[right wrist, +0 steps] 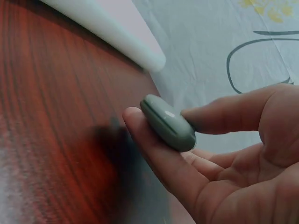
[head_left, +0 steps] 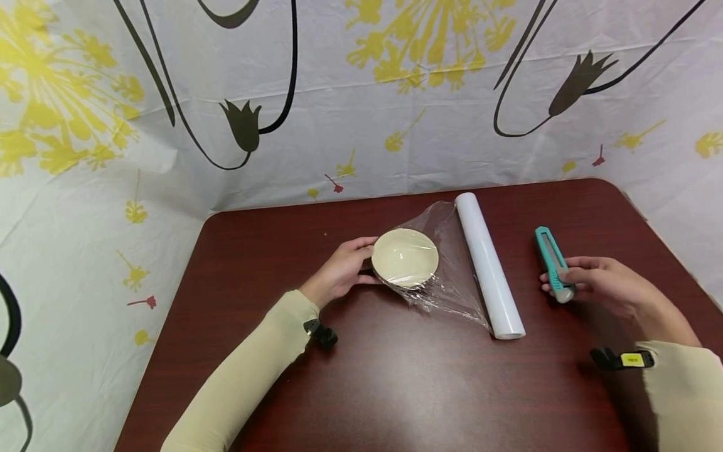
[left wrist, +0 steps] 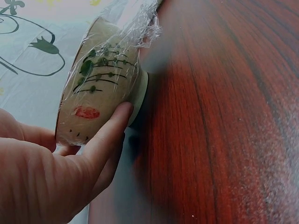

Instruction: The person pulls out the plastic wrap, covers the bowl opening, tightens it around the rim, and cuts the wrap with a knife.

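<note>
A cream bowl (head_left: 404, 256) stands on the table with clear plastic wrap (head_left: 452, 285) stretched over it. The wrap runs from the bowl to a white roll (head_left: 490, 267) lying to its right. My left hand (head_left: 346, 269) grips the bowl's left side. In the left wrist view, the bowl's painted outer wall (left wrist: 100, 84) shows green, black and red marks under crinkled film. Right of the roll, my right hand (head_left: 612, 285) pinches a teal utility knife (head_left: 552, 260) between thumb and fingers. In the right wrist view, only the knife's rounded end (right wrist: 169, 122) faces the camera; I cannot see a blade.
The dark red wooden table (head_left: 418, 389) has its back edge against a white sheet (head_left: 350, 113) printed with yellow and grey flowers. More of the sheet hangs at the left and right sides. Each wrist wears a black strap (head_left: 321, 333).
</note>
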The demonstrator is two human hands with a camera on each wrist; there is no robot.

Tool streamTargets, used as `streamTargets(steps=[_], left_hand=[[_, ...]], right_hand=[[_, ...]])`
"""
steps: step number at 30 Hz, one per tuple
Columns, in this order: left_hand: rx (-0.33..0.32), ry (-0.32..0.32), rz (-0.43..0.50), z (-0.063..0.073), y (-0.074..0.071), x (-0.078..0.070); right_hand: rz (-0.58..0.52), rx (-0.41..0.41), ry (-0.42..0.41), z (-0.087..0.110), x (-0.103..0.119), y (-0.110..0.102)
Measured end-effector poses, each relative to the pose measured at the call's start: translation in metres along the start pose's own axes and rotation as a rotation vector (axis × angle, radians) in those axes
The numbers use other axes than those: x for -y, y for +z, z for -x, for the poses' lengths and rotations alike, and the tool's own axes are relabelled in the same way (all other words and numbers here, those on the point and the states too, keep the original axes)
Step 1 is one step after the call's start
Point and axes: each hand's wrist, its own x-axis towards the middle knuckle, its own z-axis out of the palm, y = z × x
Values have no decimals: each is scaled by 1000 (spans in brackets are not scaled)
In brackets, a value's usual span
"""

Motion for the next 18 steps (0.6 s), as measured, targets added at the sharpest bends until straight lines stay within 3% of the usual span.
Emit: streamTargets(steps=[8, 18], left_hand=[[1, -1, 9, 0, -1, 1], [3, 7, 13, -2, -1, 2]], right_hand=[[100, -73, 3, 1, -1, 11], [152, -259, 26, 3, 6, 21]])
